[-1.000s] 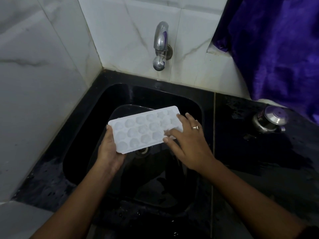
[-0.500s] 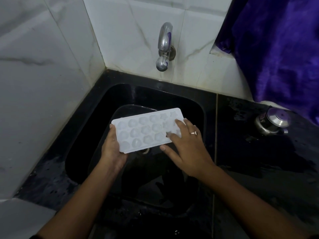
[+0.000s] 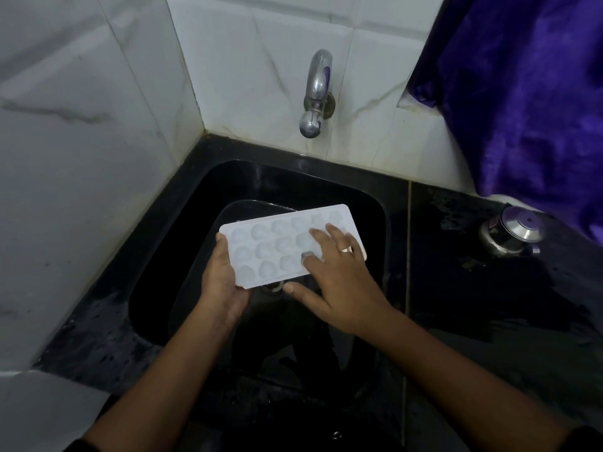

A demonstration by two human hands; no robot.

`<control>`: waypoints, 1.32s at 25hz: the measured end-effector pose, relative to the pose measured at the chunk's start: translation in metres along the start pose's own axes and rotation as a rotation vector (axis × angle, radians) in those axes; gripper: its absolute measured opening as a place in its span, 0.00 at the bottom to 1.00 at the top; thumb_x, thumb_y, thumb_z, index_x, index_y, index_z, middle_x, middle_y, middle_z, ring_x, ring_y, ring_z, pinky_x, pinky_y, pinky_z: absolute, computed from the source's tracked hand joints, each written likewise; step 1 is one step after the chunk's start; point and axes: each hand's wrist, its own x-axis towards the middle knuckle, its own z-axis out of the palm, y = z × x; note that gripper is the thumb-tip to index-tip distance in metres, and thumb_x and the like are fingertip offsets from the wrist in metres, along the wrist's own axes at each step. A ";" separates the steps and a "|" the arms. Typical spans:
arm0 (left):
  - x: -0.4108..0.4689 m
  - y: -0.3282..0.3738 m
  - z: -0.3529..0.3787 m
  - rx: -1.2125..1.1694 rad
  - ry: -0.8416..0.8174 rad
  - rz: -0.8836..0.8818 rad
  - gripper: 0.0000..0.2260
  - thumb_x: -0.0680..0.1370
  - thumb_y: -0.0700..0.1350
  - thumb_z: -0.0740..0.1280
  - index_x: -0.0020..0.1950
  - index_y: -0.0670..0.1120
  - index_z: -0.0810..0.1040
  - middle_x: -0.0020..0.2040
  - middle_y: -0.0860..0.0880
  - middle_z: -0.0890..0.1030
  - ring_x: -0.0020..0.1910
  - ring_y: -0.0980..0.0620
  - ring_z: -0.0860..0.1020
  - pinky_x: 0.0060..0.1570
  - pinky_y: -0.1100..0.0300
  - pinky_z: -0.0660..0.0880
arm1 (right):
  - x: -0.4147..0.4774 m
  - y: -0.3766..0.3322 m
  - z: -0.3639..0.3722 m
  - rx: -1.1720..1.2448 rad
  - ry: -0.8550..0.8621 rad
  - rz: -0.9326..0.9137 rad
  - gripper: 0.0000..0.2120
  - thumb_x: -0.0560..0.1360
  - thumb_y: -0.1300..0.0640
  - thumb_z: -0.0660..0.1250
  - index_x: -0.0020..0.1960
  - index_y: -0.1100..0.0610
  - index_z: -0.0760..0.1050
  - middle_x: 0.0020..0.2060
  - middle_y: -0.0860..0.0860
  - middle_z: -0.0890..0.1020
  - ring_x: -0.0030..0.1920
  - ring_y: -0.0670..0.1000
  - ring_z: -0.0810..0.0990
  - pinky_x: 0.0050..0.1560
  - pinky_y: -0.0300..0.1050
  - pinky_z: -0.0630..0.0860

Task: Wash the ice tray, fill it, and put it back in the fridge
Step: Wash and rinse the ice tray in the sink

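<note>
Clamped with the left hand (image 3: 225, 283) round the short left end of the white moulded-plastic ice tray (image 3: 261, 249), thumb along the edge. Just right of that grip, pressing flat on the cavities with the right hand (image 3: 339, 282), fingers straight and spread, curled round nothing. Held over the black sink (image 3: 359, 190), beyond the grip and above it the chrome wall tap (image 3: 315, 96), dry. Probably light, stiff, wet and slick: best taken by both short ends, never by one corner.
</note>
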 end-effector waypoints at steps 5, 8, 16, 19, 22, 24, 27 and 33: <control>0.000 -0.002 -0.006 0.004 -0.001 -0.014 0.28 0.85 0.65 0.57 0.69 0.45 0.81 0.61 0.42 0.87 0.56 0.39 0.87 0.52 0.43 0.83 | 0.002 0.000 -0.003 0.030 0.018 0.062 0.28 0.82 0.30 0.50 0.62 0.46 0.79 0.80 0.56 0.63 0.83 0.59 0.50 0.80 0.66 0.46; 0.002 0.004 -0.007 0.015 -0.009 -0.032 0.28 0.85 0.65 0.56 0.69 0.46 0.81 0.60 0.42 0.87 0.55 0.39 0.87 0.50 0.45 0.84 | 0.003 -0.018 0.004 0.020 -0.023 0.064 0.33 0.81 0.28 0.48 0.65 0.49 0.78 0.81 0.57 0.62 0.83 0.59 0.49 0.81 0.65 0.46; 0.008 0.026 -0.016 0.065 -0.056 -0.049 0.29 0.85 0.65 0.55 0.70 0.45 0.80 0.63 0.41 0.86 0.60 0.38 0.85 0.63 0.40 0.80 | 0.020 -0.043 -0.004 0.043 0.037 0.170 0.31 0.81 0.29 0.47 0.55 0.49 0.81 0.80 0.57 0.63 0.83 0.59 0.50 0.81 0.65 0.44; 0.018 0.045 -0.024 0.042 -0.060 -0.034 0.28 0.86 0.64 0.55 0.70 0.44 0.80 0.63 0.41 0.86 0.61 0.39 0.85 0.58 0.42 0.81 | 0.015 -0.048 0.003 -0.015 0.018 0.092 0.32 0.82 0.29 0.48 0.68 0.49 0.76 0.80 0.57 0.62 0.83 0.60 0.50 0.80 0.66 0.45; 0.019 0.052 -0.027 0.065 -0.097 -0.039 0.27 0.86 0.63 0.55 0.69 0.45 0.81 0.62 0.42 0.86 0.59 0.40 0.86 0.54 0.45 0.81 | 0.019 -0.038 -0.004 0.009 0.046 0.104 0.26 0.83 0.31 0.49 0.65 0.42 0.77 0.80 0.56 0.63 0.83 0.59 0.49 0.80 0.67 0.44; 0.018 0.048 -0.023 0.098 -0.129 -0.048 0.28 0.87 0.63 0.52 0.68 0.45 0.81 0.61 0.43 0.87 0.58 0.41 0.87 0.53 0.46 0.81 | 0.030 -0.047 -0.003 0.058 0.065 0.197 0.27 0.82 0.31 0.49 0.56 0.46 0.81 0.80 0.56 0.64 0.83 0.59 0.50 0.80 0.65 0.44; 0.021 0.057 -0.027 0.096 -0.146 -0.024 0.28 0.86 0.63 0.53 0.70 0.46 0.80 0.61 0.43 0.87 0.59 0.41 0.86 0.52 0.46 0.82 | 0.030 -0.064 0.012 0.013 0.054 0.173 0.29 0.82 0.31 0.50 0.60 0.50 0.79 0.79 0.57 0.64 0.83 0.60 0.51 0.81 0.64 0.46; 0.025 0.063 -0.028 0.110 -0.186 -0.036 0.26 0.86 0.61 0.56 0.71 0.44 0.80 0.63 0.42 0.86 0.60 0.40 0.85 0.62 0.42 0.80 | 0.034 -0.058 0.002 0.086 0.098 0.223 0.26 0.83 0.33 0.51 0.58 0.46 0.81 0.80 0.56 0.64 0.83 0.59 0.49 0.80 0.65 0.46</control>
